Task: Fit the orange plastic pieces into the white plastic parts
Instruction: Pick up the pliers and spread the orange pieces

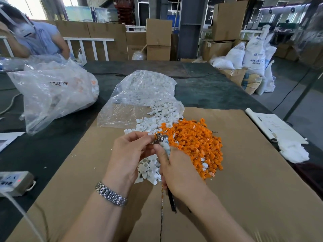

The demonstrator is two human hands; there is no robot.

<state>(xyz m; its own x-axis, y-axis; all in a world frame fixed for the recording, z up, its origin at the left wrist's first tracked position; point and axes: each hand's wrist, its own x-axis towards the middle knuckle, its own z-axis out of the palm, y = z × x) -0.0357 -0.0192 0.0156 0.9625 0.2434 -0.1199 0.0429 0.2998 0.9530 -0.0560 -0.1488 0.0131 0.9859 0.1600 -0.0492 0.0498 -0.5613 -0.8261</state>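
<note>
Both forearms reached forward, hands meeting at centre. The left hand [128, 151] pinched with curled fingers. The right hand [176, 169] was closed in a fist-like grip

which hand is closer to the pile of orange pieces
Right. The right hand sits against the orange pile's near edge; the left hand is farther left, over the white parts.

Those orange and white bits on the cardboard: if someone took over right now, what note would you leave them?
Left hand pinches a small piece against the metal head of a tool.
Right hand grips the tool by its handle.
Orange pieces lie heaped on the cardboard, the white parts beside them, more spilling from a clear bag.
Finished count: cannot tell. Both heaps are still large, so most fitting is left.
</note>
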